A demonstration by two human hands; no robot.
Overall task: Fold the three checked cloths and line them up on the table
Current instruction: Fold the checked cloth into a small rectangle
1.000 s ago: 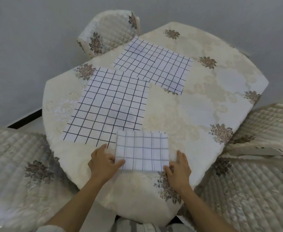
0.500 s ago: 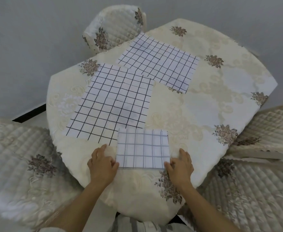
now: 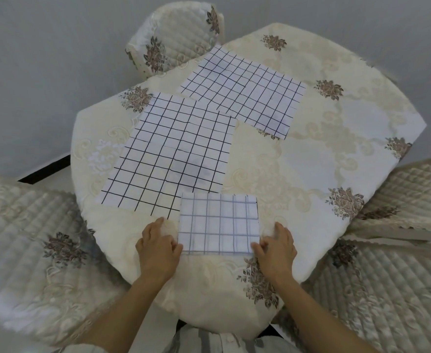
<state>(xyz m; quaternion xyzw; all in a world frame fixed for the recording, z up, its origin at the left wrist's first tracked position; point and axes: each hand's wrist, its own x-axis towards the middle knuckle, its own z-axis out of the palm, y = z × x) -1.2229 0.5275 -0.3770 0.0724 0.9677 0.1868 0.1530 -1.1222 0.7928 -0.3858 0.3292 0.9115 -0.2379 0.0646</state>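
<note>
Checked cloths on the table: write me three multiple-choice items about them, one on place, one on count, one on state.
1. Where does the folded cloth lie?
A. On a chair
B. At the near edge of the table, between the left hand and the right hand
C. At the far edge of the table

2. How many cloths lie spread open?
A. One
B. Two
C. Three

3. What state is the folded cloth in?
A. Lifted in the air
B. Crumpled in a heap
C. Flat on the table

Answers: 1 B, a hand touches each of its side edges. 2 B, the near spread cloth and the far spread cloth lie unfolded. 3 C, it lies as a flat square.
</note>
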